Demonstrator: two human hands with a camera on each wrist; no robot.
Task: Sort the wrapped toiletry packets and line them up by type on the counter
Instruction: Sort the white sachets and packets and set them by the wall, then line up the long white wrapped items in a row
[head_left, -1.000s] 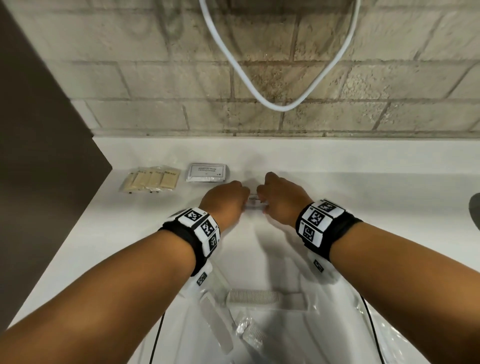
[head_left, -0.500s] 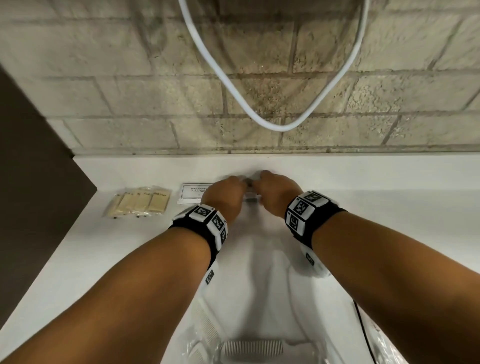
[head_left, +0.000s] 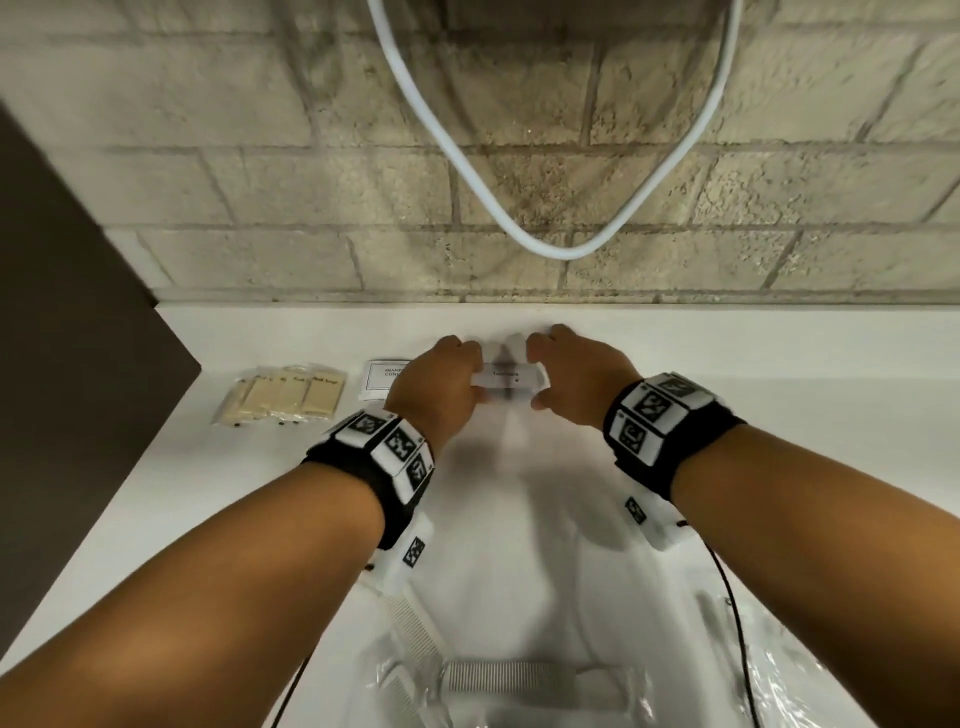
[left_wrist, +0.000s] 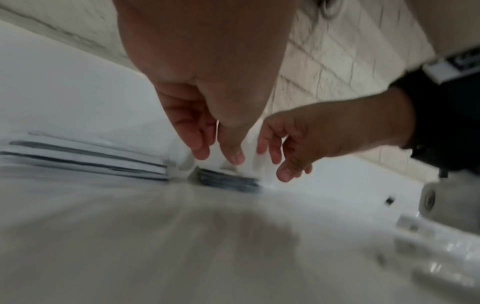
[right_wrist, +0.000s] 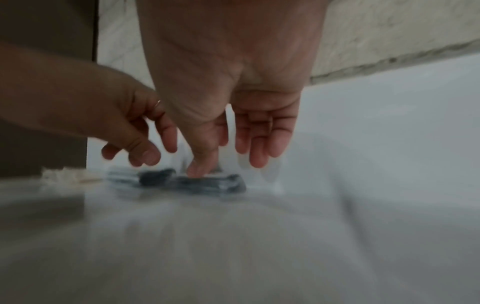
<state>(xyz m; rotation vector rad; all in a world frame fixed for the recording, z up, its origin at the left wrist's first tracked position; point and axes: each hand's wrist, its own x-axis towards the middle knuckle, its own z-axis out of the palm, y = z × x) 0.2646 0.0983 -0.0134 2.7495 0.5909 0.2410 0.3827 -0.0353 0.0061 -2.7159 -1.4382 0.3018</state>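
A small stack of white toothpaste packets (head_left: 509, 382) lies near the back of the white counter (head_left: 753, 364), just right of a shampoo and conditioner packet (head_left: 382, 379). My left hand (head_left: 470, 376) is at the stack's left end and my right hand (head_left: 540, 376) at its right end. In the left wrist view my left hand (left_wrist: 221, 156) points straight fingers down just over the stack (left_wrist: 226, 181). The right wrist view shows my right hand (right_wrist: 207, 164) with straight fingers and its thumb pressing on the stack (right_wrist: 221, 184). A row of beige soap packets (head_left: 283, 397) lies furthest left.
A clear plastic bag with combs (head_left: 509, 680) lies at the counter's front, between my forearms. A white hose (head_left: 561, 252) loops down the brick wall behind. A dark panel (head_left: 78, 338) bounds the counter on the left.
Both hands have moved away from me toward the back wall, carrying the toothpaste packets. The stack now lies beside the shampoo packet and my fingers have straightened.
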